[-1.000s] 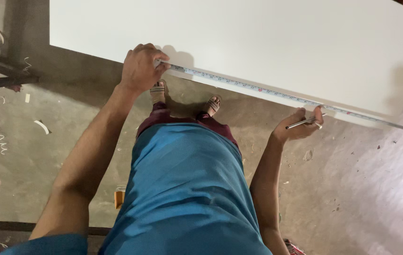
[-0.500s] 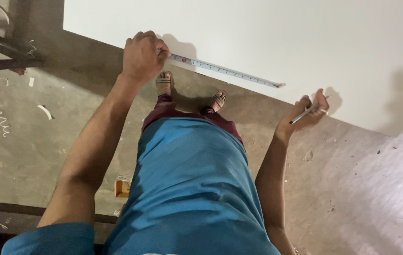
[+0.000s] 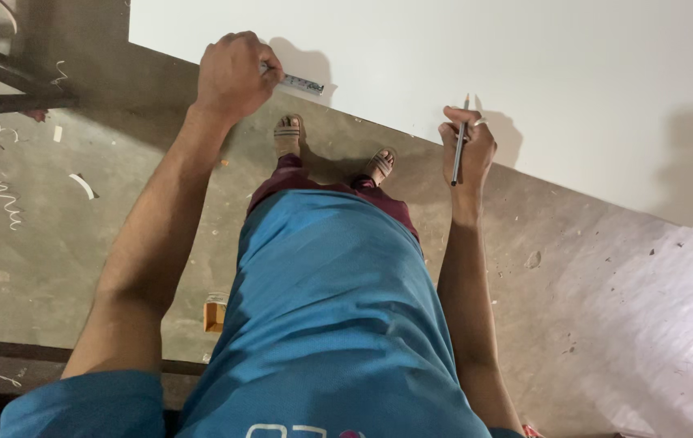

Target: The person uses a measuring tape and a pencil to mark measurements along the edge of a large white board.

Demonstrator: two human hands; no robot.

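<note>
Far left: dark metal frame (image 3: 6,77) at the upper corner, standing on the grey concrete floor (image 3: 54,268). Pale curled shavings (image 3: 4,203) lie scattered on the floor beside it.

Left hand (image 3: 233,77): clenched into a fist at the near edge of the large white flat board (image 3: 484,73). The fist is closed around a tape measure; the case itself is hidden inside the hand. A short length of silvery metal tape blade (image 3: 299,82) sticks out to the right of the knuckles and lies flat on the board, just inside its edge.

Centre: two feet in brown strap sandals (image 3: 288,134) stand on the floor right against the board's edge, between the two hands. Below them, dark red trousers and a blue shirt (image 3: 330,324) fill the lower middle of the view. A small orange-and-tan block (image 3: 215,312) sits on the floor near the left forearm; what it is cannot be told.

Right hand (image 3: 467,150): fingers curled around a slim grey pencil (image 3: 460,142), held nearly upright in the view. Its tip points up onto the board, at or just above the surface; contact cannot be confirmed. The hand sits at the board's edge, well apart from the tape blade.

Right: bare floor, paler and dusty towards the corner.
</note>
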